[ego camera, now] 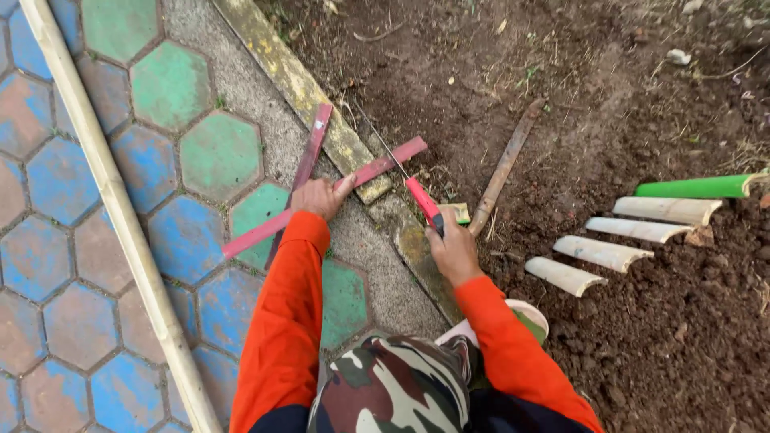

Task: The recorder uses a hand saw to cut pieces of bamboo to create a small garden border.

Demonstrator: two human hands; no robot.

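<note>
Sawing is the step in hand: the red strip [321, 200] lies across the yellow kerb [321, 112], pinned flat under the left hand [321, 196]; the right hand [451, 250] is closed round the red-handled saw [417, 196], blade meeting the strip just right of the left hand; judged, the next move calls for steady strokes and firm downward pressure; cut bamboo pieces [609, 240] lie in soil further right.

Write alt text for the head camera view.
A person's left hand pins a red-painted slat on a kerb while the right hand saws it with a red-handled saw. Cut bamboo stakes lie on soil at right.
</note>
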